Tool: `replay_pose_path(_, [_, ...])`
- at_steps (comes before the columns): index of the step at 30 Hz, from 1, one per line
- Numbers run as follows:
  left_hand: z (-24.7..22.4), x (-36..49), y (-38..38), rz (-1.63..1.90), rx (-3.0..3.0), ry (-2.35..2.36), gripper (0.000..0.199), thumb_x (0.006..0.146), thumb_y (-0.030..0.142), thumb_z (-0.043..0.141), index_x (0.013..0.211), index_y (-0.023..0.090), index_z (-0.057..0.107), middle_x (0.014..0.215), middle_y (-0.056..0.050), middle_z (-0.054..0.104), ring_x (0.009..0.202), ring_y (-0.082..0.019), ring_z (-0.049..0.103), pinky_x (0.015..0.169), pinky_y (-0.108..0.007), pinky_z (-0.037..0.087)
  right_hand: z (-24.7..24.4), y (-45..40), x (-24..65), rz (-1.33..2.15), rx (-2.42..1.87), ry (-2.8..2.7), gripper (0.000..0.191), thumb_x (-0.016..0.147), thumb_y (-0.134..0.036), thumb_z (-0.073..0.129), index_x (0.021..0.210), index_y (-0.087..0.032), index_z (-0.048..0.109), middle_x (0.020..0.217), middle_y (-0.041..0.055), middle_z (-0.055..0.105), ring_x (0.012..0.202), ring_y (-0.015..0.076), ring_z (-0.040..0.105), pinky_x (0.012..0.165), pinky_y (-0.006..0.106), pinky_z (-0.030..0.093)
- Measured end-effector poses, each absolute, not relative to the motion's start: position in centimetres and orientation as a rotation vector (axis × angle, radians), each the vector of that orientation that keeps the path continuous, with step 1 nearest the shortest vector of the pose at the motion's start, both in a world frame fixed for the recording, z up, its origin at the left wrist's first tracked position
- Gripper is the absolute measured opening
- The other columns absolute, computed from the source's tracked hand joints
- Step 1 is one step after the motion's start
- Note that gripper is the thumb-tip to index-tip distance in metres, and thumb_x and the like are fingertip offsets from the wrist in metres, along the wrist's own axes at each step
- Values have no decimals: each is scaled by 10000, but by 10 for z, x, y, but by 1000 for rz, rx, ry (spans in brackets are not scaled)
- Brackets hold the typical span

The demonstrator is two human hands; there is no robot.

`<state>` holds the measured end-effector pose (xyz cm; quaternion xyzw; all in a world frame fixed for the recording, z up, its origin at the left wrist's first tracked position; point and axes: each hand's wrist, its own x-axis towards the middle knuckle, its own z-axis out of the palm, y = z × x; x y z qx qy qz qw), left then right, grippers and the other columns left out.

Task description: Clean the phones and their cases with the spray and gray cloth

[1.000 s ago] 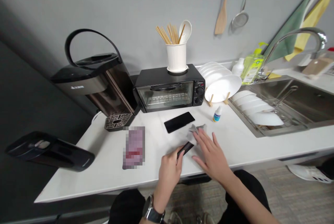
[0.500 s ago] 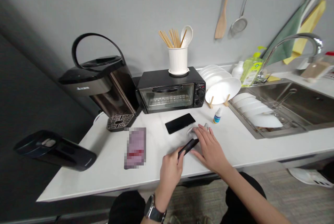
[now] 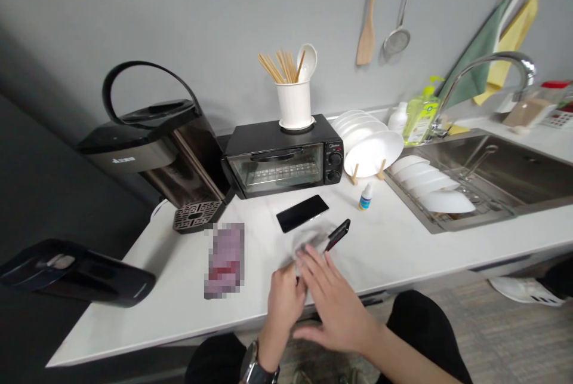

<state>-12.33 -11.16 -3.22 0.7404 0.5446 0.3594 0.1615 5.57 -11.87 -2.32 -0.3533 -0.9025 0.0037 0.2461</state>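
Observation:
Low over the counter's front edge, my left hand (image 3: 285, 297) grips the near end of a slim black phone (image 3: 339, 234), which is tilted and seen nearly edge-on. My right hand (image 3: 333, 306) presses a white tissue (image 3: 311, 240) onto it, fingers stretched forward and thumb apart. The tissue is smeared by motion, and the fingers hide the phone's middle. Just beyond lies a second black phone (image 3: 302, 213), flat on the counter. Behind the held phone and to its right stands a small white bottle (image 3: 366, 197) with a blue and yellow label.
A toaster oven (image 3: 280, 160) carries a white utensil cup (image 3: 294, 103). To the left are a water dispenser (image 3: 174, 163), a dark cylindrical appliance (image 3: 80, 273) and a blurred-out purple item (image 3: 225, 260). Racked plates (image 3: 375, 154) and the sink (image 3: 528, 163) stand on the right.
My right hand has slid with the tissue along the held phone toward my left hand, baring its far end. The camera view has shifted slightly to the right.

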Motion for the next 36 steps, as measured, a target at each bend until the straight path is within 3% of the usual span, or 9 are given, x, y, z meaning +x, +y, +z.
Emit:
replay_pose_path(2, [-33,-124,-112,1020,2137,1557,335,972,167,452,834,173,758,717,-95,783,598,-235,730,583,-303,555,-23,-120,56,25,-909,-2517,941,1004,-693,467,1671,-103,165,1714,148,278,1612,317,154,1294,576,194])
replay_pose_path(7, [-28,-121,-112,1009,2066,1508,312,1056,273,483,1245,204,721,1031,-93,830,802,-223,792,760,-300,597,-22,-102,77,-51,-1280,-2197,872,1021,-629,493,1644,-79,231,1655,205,381,1595,351,208,1272,662,143])
replay_pose_path(9, [-30,-122,-113,993,2086,1519,304,1034,222,484,1197,205,740,1006,-87,833,779,-218,789,747,-293,598,-22,-108,70,-36,-1216,-2241,898,1001,-640,516,1631,-54,259,1660,213,367,1602,364,172,1276,648,155])
replay_pose_path(13, [-36,-123,-113,963,2172,1588,305,934,109,481,863,175,770,792,-104,810,711,-257,779,671,-316,598,-22,-124,57,15,-902,-2523,928,1004,-672,489,1663,-89,196,1693,154,329,1607,316,176,1299,571,171])
replay_pose_path(19, [-31,-120,-113,1037,2065,1518,298,1053,252,495,1244,215,720,1067,-89,827,875,-244,804,783,-311,602,-22,-95,82,-144,-1309,-2197,835,1053,-545,474,1678,-116,123,1661,199,373,1593,353,222,1256,659,199])
replay_pose_path(25, [-34,-122,-112,981,2116,1593,285,986,164,488,946,164,770,822,-106,812,727,-267,783,690,-330,593,-22,-113,63,-16,-910,-2532,899,1015,-637,489,1668,-107,173,1682,170,346,1600,329,207,1280,604,207])
replay_pose_path(30, [-32,-121,-113,1041,2065,1503,297,1058,271,488,1234,216,721,1071,-86,826,884,-242,802,779,-304,591,-23,-102,75,-90,-1254,-2226,834,1050,-576,462,1665,-99,163,1660,204,371,1598,352,204,1252,666,210])
replay_pose_path(34, [-32,-123,-113,1013,2112,1562,310,1031,242,466,980,170,763,853,-108,816,721,-255,777,678,-315,578,-22,-111,69,8,-990,-2436,966,988,-703,492,1666,-90,180,1681,191,339,1601,350,188,1269,615,228])
replay_pose_path(36, [-31,-123,-114,1001,2126,1567,332,1031,253,460,909,169,757,787,-106,798,676,-253,761,661,-316,570,-20,-109,70,2,-975,-2457,917,1003,-688,474,1669,-123,193,1666,174,378,1589,335,240,1279,623,187])
